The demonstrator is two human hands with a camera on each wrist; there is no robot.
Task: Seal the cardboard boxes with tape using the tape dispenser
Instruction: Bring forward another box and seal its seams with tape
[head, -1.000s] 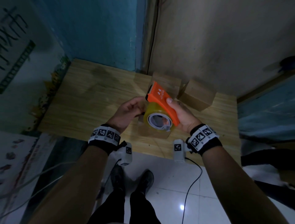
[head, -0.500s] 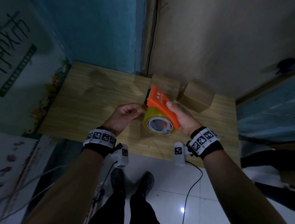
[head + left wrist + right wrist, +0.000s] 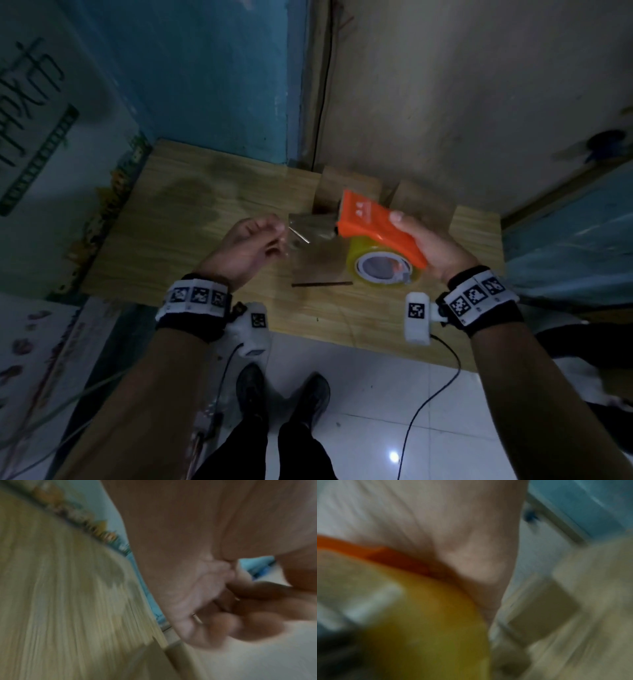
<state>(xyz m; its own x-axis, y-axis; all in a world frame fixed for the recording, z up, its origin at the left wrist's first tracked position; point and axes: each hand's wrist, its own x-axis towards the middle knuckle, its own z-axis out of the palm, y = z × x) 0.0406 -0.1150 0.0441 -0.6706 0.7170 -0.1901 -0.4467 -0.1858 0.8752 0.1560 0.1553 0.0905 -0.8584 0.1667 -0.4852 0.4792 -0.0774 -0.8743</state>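
My right hand grips an orange tape dispenser that carries a yellowish tape roll. From its front edge a strip of clear tape stretches left to my left hand, whose thumb and fingertips pinch the free end. Both hands hover over a small cardboard box on the wooden table. In the blurred right wrist view the dispenser and roll lie under my palm. The left wrist view shows only curled fingers, also blurred.
Two more cardboard boxes stand at the back of the table against the wall. A blue wall corner rises behind the table and a poster hangs at the left. White tiled floor and my shoes lie below the table's near edge.
My hands have drawn apart: the left moved left with the tape end, the right moved right with the dispenser, and a strip of tape now spans the gap.
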